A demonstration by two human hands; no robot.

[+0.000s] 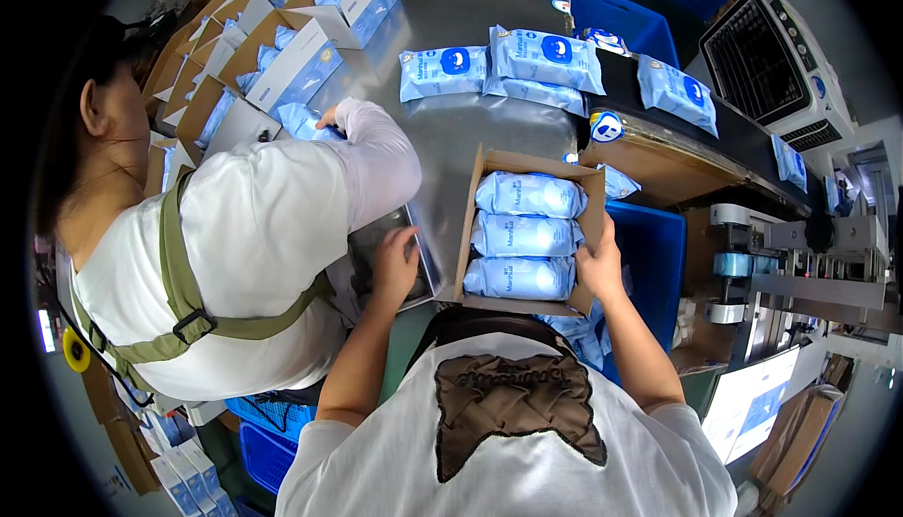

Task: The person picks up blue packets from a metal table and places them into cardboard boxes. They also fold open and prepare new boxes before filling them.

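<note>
A cardboard box [478, 164] stands open in front of me at the table's edge, with three light-blue packs of wipes [527, 235] in a column inside. My right hand [602, 261] grips its right wall, thumb over the rim and the other fingers outside. My left hand [395, 265] is apart from the box, to its left, over the edge of the metal table; its fingers are loosely bent and apart, and I see nothing in them. Beyond the box lie a single pack of wipes [442, 75] and a stack of packs [546, 51].
At my left a co-worker [254, 235] reaches to a pack [306, 122] beside several filled boxes [296, 61]. On the right a dark conveyor [743, 155] carries packs. A blue bin [658, 244] sits under it, and a white air cooler [781, 56] stands behind.
</note>
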